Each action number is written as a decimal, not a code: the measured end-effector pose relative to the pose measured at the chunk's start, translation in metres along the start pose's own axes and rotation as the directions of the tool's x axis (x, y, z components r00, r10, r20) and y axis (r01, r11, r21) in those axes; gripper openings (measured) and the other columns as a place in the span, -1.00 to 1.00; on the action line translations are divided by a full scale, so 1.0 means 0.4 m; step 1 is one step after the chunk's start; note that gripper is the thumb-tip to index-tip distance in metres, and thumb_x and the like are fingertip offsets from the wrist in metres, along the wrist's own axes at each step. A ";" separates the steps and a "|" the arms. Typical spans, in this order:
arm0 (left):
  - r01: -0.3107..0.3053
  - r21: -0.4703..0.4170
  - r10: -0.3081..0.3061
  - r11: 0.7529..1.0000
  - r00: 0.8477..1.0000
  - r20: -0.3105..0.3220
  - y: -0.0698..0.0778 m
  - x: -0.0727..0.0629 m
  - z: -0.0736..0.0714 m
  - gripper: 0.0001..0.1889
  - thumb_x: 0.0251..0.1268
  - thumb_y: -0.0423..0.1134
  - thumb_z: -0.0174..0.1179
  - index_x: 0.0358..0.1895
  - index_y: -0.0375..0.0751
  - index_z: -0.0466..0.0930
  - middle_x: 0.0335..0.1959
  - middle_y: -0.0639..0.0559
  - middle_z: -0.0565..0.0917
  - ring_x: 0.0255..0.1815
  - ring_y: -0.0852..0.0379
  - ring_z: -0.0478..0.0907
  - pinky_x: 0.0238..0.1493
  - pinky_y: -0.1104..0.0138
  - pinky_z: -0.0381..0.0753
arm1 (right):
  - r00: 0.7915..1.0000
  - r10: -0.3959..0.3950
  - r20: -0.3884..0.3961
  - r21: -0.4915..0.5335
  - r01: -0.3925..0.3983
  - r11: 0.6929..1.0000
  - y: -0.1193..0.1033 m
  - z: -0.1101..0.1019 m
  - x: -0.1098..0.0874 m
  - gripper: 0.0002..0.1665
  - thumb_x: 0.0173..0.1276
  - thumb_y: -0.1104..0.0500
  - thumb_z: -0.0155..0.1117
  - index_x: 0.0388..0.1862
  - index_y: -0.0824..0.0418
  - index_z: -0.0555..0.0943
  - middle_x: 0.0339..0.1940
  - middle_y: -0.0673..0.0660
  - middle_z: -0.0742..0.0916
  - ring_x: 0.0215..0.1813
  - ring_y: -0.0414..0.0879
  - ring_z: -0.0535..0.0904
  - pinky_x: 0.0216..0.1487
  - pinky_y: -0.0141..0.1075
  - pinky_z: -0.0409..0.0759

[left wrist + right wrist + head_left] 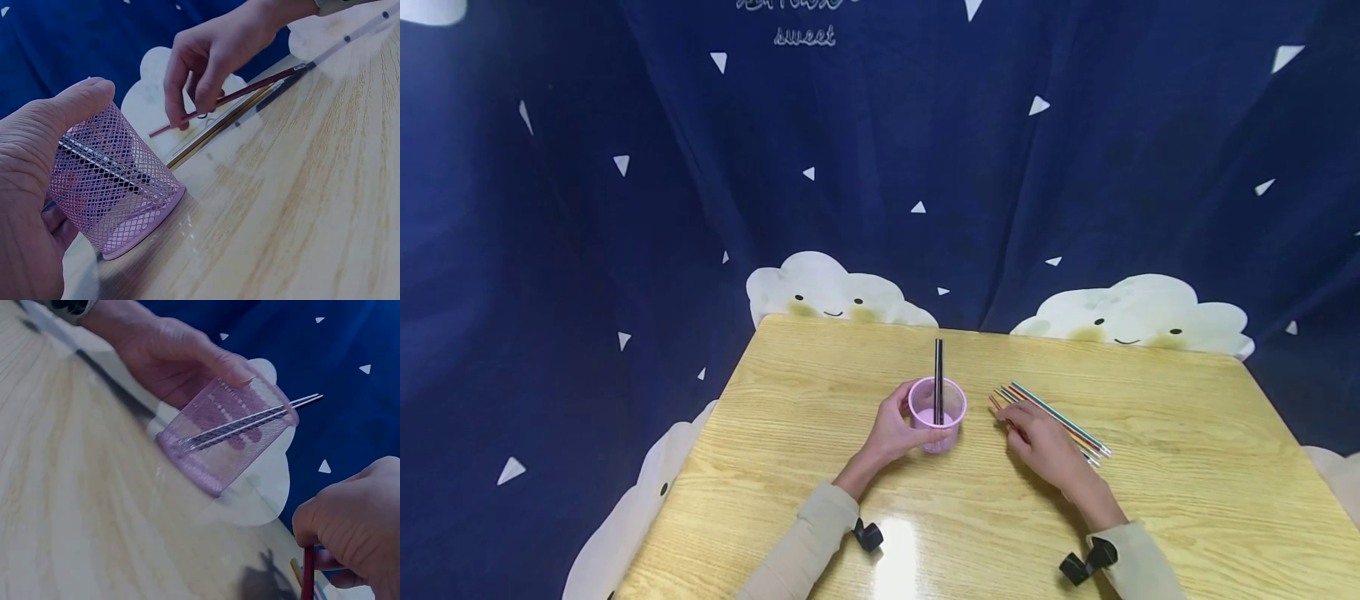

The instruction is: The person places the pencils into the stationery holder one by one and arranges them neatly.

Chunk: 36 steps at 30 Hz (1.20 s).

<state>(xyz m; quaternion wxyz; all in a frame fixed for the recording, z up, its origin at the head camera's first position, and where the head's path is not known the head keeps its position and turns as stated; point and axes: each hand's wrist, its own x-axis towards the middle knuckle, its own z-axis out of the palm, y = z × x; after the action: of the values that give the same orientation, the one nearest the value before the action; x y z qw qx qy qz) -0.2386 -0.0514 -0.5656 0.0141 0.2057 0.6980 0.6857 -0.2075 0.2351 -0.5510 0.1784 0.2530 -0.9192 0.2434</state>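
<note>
I have the left hand point(898, 429) curled round the pink mesh cup point(119, 212), upright on the table point(1187, 433). The right hand point(1045, 442), at 3 o'clock from the cup, pinches a red pencil point(250, 91). Caution: striking the rim could tip the cup; a low sweep could scatter the loose pencils point(1060, 417). Far edge: 12 o'clock. I judge room widest beyond those pencils, toward 3.

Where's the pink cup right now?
In the head view, the pink cup is below centre, held by the left hand, left of the coloured pencils.
</note>
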 end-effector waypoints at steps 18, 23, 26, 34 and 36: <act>-0.003 -0.022 0.003 1.000 1.000 0.003 0.089 -0.016 0.002 -0.11 -0.14 -0.53 0.60 0.40 -0.50 0.41 0.27 -0.48 0.56 0.26 -0.59 0.46 0.36 -0.36 0.42 | 0.963 -0.005 -0.270 0.255 0.076 0.964 -0.027 -0.045 0.071 -0.57 0.20 0.57 0.39 0.01 0.24 0.76 -0.09 0.13 0.79 -0.29 -0.14 0.70 -0.33 -0.41 0.62; 0.005 -0.032 -0.004 0.999 1.000 0.011 0.093 -0.016 0.001 -0.12 -0.13 -0.53 0.59 0.40 -0.52 0.40 0.27 -0.50 0.55 0.26 -0.58 0.46 0.36 -0.37 0.40 | 0.941 -0.019 -0.338 0.283 0.121 0.952 -0.044 -0.060 0.095 -0.54 0.17 0.57 0.41 0.02 0.22 0.77 -0.09 0.14 0.79 -0.31 -0.13 0.71 -0.30 -0.51 0.63; 0.011 -0.030 -0.011 0.999 1.000 0.007 0.094 -0.016 0.002 -0.12 -0.13 -0.54 0.59 0.40 -0.51 0.41 0.28 -0.48 0.56 0.28 -0.55 0.48 0.38 -0.35 0.40 | 0.931 -0.021 -0.365 0.292 0.136 0.947 -0.055 -0.069 0.110 -0.54 0.16 0.58 0.43 0.02 0.26 0.76 -0.10 0.14 0.79 -0.30 -0.14 0.69 -0.30 -0.47 0.61; -0.012 -0.002 0.012 1.000 1.000 0.006 0.093 -0.017 0.002 -0.13 -0.13 -0.53 0.60 0.38 -0.53 0.41 0.26 -0.49 0.57 0.25 -0.51 0.51 0.35 -0.33 0.45 | 0.885 0.002 -0.466 0.313 0.163 0.936 -0.126 -0.112 0.159 -0.58 0.10 0.66 0.40 -0.05 0.43 0.73 -0.13 0.29 0.78 -0.33 -0.05 0.65 -0.29 -0.44 0.54; -0.015 0.006 0.015 1.000 1.000 0.008 0.093 -0.017 0.001 -0.13 -0.13 -0.52 0.61 0.38 -0.54 0.42 0.25 -0.50 0.58 0.25 -0.51 0.52 0.34 -0.32 0.46 | 0.867 0.008 -0.499 0.329 0.181 0.927 -0.158 -0.131 0.174 -0.60 0.09 0.69 0.37 -0.08 0.49 0.72 -0.15 0.36 0.77 -0.32 -0.02 0.64 -0.27 -0.46 0.55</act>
<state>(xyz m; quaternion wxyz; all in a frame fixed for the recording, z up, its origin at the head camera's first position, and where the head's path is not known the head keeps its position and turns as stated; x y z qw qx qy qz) -0.2222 -0.0540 -0.5314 0.0111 0.2139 0.6984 0.6829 -0.2181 0.1895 -0.4541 0.3669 0.2530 -0.7693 0.4577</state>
